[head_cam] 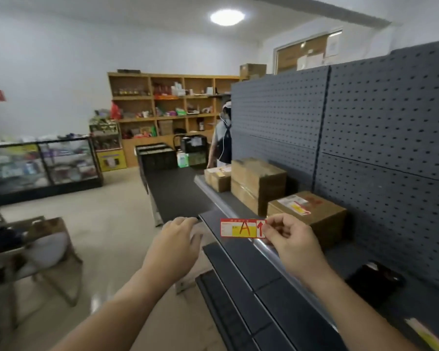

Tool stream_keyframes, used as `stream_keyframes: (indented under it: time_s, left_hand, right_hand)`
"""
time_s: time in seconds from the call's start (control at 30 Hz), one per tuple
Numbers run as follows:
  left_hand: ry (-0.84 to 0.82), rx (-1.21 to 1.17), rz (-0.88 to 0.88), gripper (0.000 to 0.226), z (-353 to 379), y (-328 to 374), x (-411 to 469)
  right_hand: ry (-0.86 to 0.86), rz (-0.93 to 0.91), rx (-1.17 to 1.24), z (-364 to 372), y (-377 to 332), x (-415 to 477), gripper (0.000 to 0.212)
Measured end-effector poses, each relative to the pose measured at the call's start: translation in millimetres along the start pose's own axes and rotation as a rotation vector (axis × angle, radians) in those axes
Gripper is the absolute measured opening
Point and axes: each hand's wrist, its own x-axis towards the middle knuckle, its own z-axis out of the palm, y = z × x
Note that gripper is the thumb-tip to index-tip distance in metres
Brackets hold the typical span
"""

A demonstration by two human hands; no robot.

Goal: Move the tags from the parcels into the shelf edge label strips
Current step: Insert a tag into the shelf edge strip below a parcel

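Tag [242,228], red-bordered with a yellow patch, a red letter A and an arrow, is pinched at its right end by the right hand [293,240], thumb and fingers closed on it. It hangs just above the front edge of the grey shelf [241,211], over the shiny label strip [271,252]. The left hand [178,245] hovers open, fingers loosely spread, to the left of the shelf edge, holding nothing. Just beyond the tag sits a cardboard parcel [322,216] bearing another yellow and red tag [298,206]. Farther along stand a taller parcel [256,183] and a small parcel [217,178] against the pegboard back panel [390,117].
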Motion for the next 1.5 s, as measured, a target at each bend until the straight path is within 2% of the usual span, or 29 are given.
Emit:
stream_keyframes:
  time_s: [0.33, 0.63, 0.97, 1.27, 1.37, 1.5]
  left_hand:
    - [-0.012, 0.045, -0.105, 0.040, -30, -180, 88]
    - [-0.018, 0.038, -0.108, 0.042, -4, -282, 176]
    - [-0.006, -0.008, -0.157, 0.040, 40, -382, 327]
    - [-0.052, -0.017, -0.076, 0.042, 104, -458, 442]
    - [-0.089, -0.051, 0.017, 0.043, 139, -475, 492]
    - [-0.184, -0.088, 0.205, 0.042, 190, -485, 557]
  right_hand:
    - [-0.069, -0.032, 0.090, 183, -13, 116, 0.009]
    - [-0.132, 0.008, 0.164, 287, 12, 228, 0.008]
    - [-0.136, 0.038, 0.230, 379, 68, 397, 0.006]
    - [-0.009, 0.092, 0.154, 423, 111, 501, 0.005]
    - [0.094, 0.120, 0.099, 430, 129, 528, 0.006]
    - [0.310, 0.182, 0.000, 429, 153, 550, 0.003]
